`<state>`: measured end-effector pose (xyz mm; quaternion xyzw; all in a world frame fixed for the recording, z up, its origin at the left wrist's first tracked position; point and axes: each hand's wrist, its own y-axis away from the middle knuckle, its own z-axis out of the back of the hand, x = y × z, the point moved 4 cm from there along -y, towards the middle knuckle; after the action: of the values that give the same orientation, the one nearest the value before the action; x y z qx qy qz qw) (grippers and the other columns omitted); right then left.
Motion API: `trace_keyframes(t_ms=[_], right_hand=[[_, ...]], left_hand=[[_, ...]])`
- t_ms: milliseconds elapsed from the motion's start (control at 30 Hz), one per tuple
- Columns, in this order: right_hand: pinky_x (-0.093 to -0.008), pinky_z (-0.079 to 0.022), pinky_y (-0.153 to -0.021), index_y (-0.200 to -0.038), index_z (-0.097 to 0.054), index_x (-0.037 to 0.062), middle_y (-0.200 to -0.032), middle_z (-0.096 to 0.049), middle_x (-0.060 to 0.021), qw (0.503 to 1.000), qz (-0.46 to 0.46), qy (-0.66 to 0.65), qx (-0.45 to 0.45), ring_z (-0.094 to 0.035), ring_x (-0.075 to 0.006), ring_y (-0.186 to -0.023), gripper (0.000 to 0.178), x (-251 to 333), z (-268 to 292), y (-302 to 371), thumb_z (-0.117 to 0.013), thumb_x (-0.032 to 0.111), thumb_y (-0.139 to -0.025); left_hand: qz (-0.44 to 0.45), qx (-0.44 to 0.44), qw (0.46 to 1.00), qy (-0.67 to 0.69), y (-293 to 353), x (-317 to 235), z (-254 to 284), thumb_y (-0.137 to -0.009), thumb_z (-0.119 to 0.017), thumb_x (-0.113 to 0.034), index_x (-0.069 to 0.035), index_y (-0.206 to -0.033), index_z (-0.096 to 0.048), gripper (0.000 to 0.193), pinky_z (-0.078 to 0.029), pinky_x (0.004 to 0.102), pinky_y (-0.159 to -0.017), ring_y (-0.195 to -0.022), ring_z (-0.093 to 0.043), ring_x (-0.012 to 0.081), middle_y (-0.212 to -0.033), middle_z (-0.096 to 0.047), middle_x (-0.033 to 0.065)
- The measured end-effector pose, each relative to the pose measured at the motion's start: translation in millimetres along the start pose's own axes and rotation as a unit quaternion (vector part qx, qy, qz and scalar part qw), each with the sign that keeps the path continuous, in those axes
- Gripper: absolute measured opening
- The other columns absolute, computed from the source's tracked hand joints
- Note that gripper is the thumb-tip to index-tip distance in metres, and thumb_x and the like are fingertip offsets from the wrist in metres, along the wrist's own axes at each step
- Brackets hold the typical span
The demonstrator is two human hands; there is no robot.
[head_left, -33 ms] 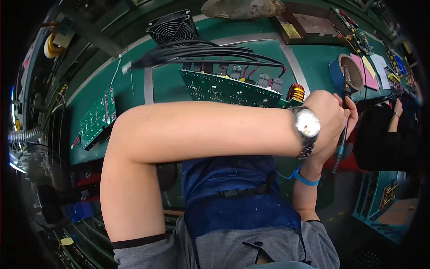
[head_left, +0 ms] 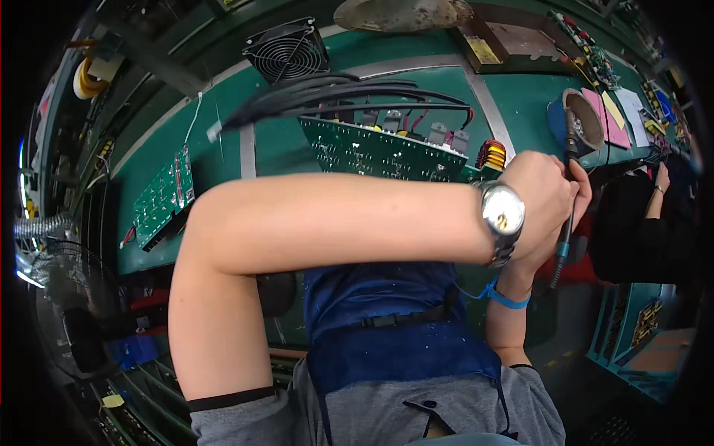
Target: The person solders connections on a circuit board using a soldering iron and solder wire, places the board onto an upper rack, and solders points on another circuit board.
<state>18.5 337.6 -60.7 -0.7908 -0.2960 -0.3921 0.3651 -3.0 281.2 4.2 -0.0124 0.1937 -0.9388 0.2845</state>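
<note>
A soldering iron [head_left: 567, 223] with a dark handle and teal collar stands nearly upright in my right hand [head_left: 582, 192], whose fingers wrap round it. Its upper end lies against a round blue-and-tan tub [head_left: 558, 125]. My left arm, with a metal watch, crosses in front of me. The left hand [head_left: 537, 184] is closed beside the iron and overlaps my right hand; whatever it may hold is hidden. Beyond the forearm a green circuit board [head_left: 364, 152] tilts upright, carrying several components and a copper coil [head_left: 491, 154]. Thick black cables [head_left: 320, 97] arch over it, blurred at the left end.
A black fan [head_left: 286, 52] stands at the back, near a stained oval plate [head_left: 401, 13] and an open box [head_left: 513, 44]. Another circuit board [head_left: 165, 197] lies at left. Pink paper [head_left: 604, 119] is beyond the tub. At right is a co-worker's arm [head_left: 656, 197].
My hands and the soldering iron's upper end have shifted slightly left. The black cables' left end has sagged lower. The circuit boards have stayed in place.
</note>
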Motion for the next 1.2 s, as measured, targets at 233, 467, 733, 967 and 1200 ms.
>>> trace_keyframes(t_ms=[233, 467, 733, 967, 1200], right_hand=[[-0.0365, -0.045, -0.095, -0.127, -0.043, 0.0018, -0.111, -0.06, -0.0151, 0.997, -0.039, -0.046, 0.057, -0.058, -0.0203, -0.103, 0.035, -11.9, -11.5, -2.8, -0.036, 0.031, -0.108], [-0.0339, -0.046, -0.092, -0.124, -0.046, 0.002, -0.111, -0.06, -0.0123, 0.997, -0.026, -0.058, 0.033, -0.059, -0.0188, -0.101, 0.032, -35.3, -13.2, -9.0, -0.05, 0.026, -0.103], [-0.029, -0.049, -0.085, -0.121, -0.048, 0.0015, -0.103, -0.06, -0.0126, 1.0, 0.005, 0.01, -0.011, -0.061, -0.0154, -0.091, 0.025, -35.3, -17.3, -6.5, -0.055, 0.009, -0.099], [-0.0289, -0.043, -0.083, -0.12, -0.047, 0.003, -0.101, -0.058, -0.0111, 1.0, 0.011, -0.008, 0.0, -0.052, -0.0132, -0.086, 0.025, -31.9, -12.8, 2.6, -0.05, 0.006, -0.095], [-0.0297, -0.042, -0.081, -0.119, -0.045, 0.0058, -0.1, -0.056, -0.0113, 0.999, 0.028, -0.007, 0.029, -0.049, -0.0135, -0.085, 0.024, -29.5, -5.4, 15.0, -0.047, 0.014, -0.096]], left_hand=[[0.109, 0.099, 0.989, -0.026, 3.8, 12.4, -20.9, -0.091, -0.053, -0.02, 0.0, -0.113, -0.056, 0.03, -0.049, 0.04, -0.087, -0.099, -0.061, 0.0301, -0.105, -0.061, 0.0168], [0.079, 0.068, 0.993, 0.055, 26.8, 30.3, -5.3, -0.095, -0.048, -0.024, 0.001, -0.122, -0.052, 0.037, -0.046, 0.0422, -0.095, -0.11, -0.056, 0.031, -0.116, -0.057, 0.0174], [-0.01, -0.113, 0.993, 0.03, 99.8, 69.6, 83.2, -0.074, -0.073, -0.015, -0.006, -0.087, -0.066, 0.017, -0.053, 0.035, -0.069, -0.08, -0.065, 0.0234, -0.083, -0.062, 0.0062], [0.031, 0.02, 0.999, 0.011, 111.8, 126.7, 95.6, -0.084, -0.068, -0.01, -0.001, -0.094, -0.064, 0.014, -0.053, 0.0383, -0.076, -0.088, -0.064, 0.0289, -0.093, -0.065, 0.0107], [0.051, 0.159, 0.975, 0.143, 96.9, 150.9, 83.4, -0.095, -0.056, -0.019, -0.001, -0.086, -0.068, 0.023, -0.05, 0.0431, -0.078, -0.081, -0.063, 0.0356, -0.078, -0.065, 0.0151]])
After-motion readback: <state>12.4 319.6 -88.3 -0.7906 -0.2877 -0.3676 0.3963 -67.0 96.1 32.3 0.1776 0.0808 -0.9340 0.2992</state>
